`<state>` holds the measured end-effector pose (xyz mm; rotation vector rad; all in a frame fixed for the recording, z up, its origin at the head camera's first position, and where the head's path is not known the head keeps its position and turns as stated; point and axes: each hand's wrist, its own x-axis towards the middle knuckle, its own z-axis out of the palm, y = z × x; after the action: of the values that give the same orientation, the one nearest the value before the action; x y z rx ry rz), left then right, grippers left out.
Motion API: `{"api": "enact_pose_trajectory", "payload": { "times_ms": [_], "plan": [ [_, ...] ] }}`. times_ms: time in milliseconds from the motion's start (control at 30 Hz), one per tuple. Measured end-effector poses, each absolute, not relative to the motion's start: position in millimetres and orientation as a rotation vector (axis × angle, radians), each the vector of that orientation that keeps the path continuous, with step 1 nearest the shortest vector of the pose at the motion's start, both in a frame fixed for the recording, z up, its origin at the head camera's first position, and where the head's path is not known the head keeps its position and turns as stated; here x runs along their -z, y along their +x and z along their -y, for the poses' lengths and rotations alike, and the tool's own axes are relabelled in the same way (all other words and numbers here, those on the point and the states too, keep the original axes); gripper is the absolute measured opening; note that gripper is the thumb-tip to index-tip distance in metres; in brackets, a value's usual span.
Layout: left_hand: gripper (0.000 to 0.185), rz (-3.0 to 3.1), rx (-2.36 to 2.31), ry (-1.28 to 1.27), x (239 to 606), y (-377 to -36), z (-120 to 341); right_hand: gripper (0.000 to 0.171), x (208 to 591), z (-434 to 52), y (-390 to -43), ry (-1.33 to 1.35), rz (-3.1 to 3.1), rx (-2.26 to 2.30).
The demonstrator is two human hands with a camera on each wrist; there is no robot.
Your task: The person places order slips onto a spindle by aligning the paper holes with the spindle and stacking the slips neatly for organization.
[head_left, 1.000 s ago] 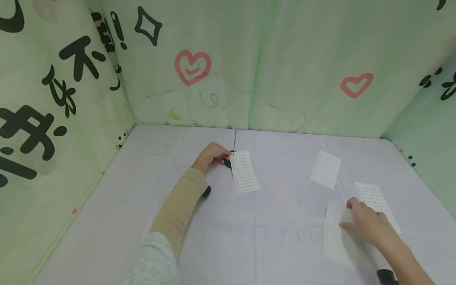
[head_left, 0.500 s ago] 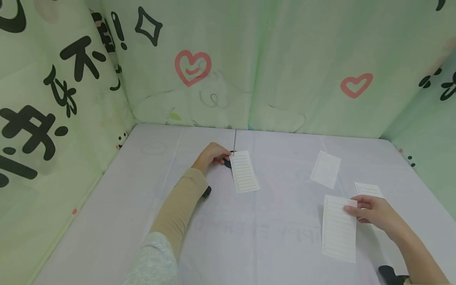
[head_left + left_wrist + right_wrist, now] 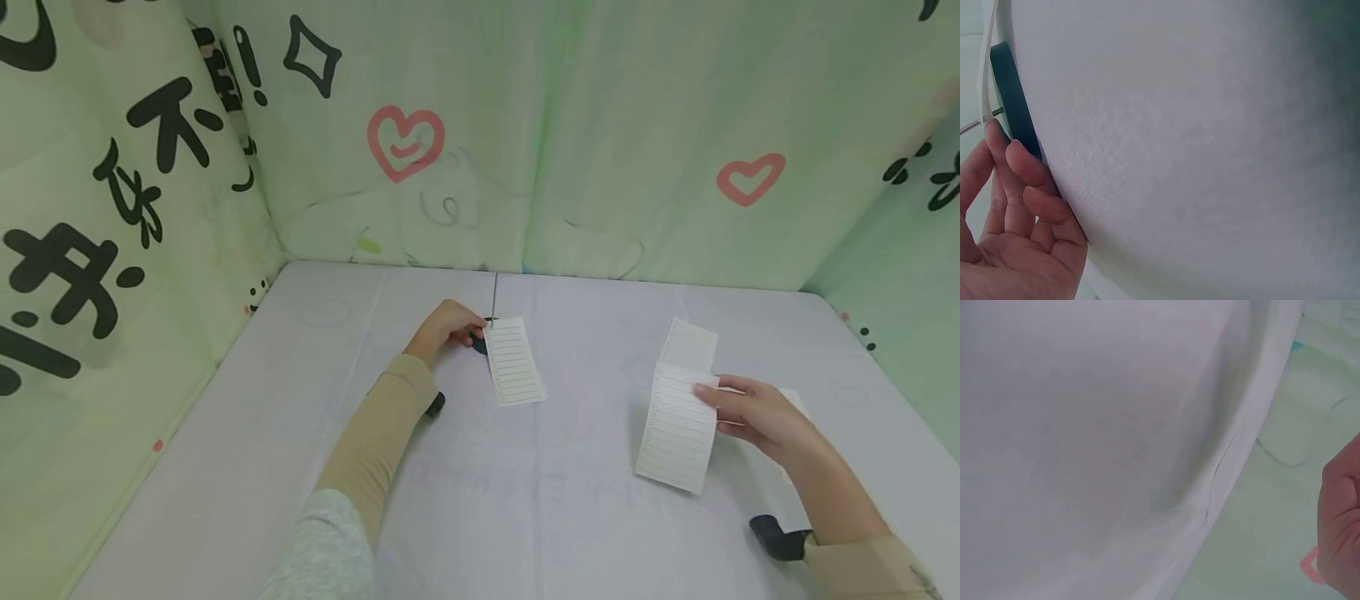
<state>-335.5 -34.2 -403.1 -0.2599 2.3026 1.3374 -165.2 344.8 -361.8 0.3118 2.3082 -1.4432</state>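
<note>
Right hand [image 3: 753, 410], lower right: pinches lined slip [image 3: 677, 423], lifted, forearm low. Left hand [image 3: 446, 325], centre: fingers curled on black base [image 3: 477, 342], arm extended.

Large black Chinese characters printed on the green curtain [image 3: 112, 208] at the left of the frame, among them "不" [image 3: 171, 125] beside an exclamation mark [image 3: 251, 62]; the rest cut off or folded. Faint mirrored lettering on the tablecloth [image 3: 525, 487], unreadable. Ruled lines only on the paper slips [image 3: 678, 425].
</note>
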Motion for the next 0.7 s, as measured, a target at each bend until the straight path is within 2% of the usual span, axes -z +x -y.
{"api": "enact_pose_trajectory", "payload": {
  "times_ms": [700],
  "plan": [
    [0.026,-2.253,-1.401,-0.267,400,-336,41,0.092,339,-276,-224,0.250,-2.053,1.826]
  ]
}}
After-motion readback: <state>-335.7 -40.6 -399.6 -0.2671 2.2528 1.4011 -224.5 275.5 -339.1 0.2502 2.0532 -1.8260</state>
